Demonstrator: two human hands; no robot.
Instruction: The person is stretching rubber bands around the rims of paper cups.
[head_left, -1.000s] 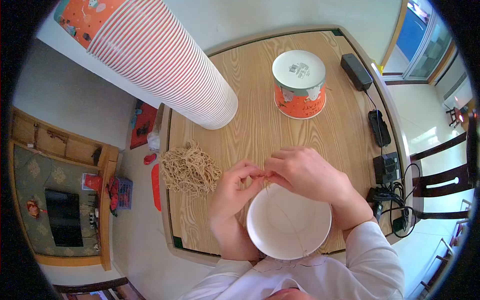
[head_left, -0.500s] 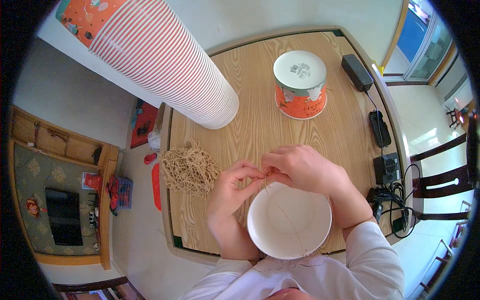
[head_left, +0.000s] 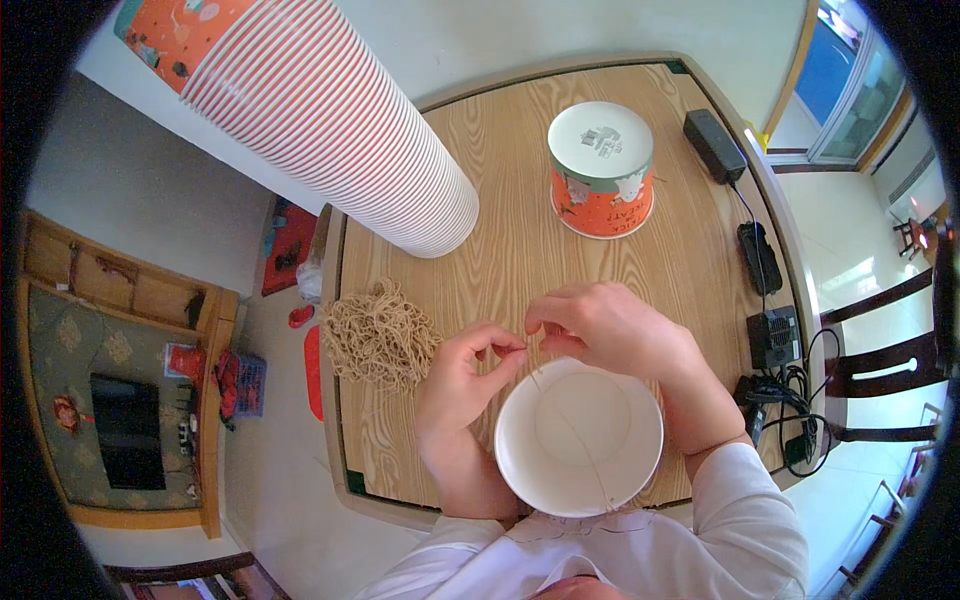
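Observation:
A round white-lined paper bucket (head_left: 635,425) stands mouth up at the near side of the table, between my forearms. A thin tan string (head_left: 572,428) runs across its mouth from the near rim to the far rim by my fingers. Above the far left rim, my left hand (head_left: 458,385) pinches the string between thumb and forefinger. My right hand (head_left: 625,335) is just beside it, fingers curled and thumb drawn in; what its fingertips hold is too small to make out. Left of my left hand lies a tangled heap of tan string (head_left: 378,335).
A tall leaning stack of nested paper buckets (head_left: 340,130) rises at the back left. An orange and green bucket (head_left: 602,195) sits upside down at the back. Black power adapters (head_left: 714,145) and coiled cables (head_left: 795,400) line the wooden table's (head_left: 500,130) right edge.
My right hand has lifted slightly up and away from my left, leaving a small gap between the fingertips. The bucket and the string heap stay in place.

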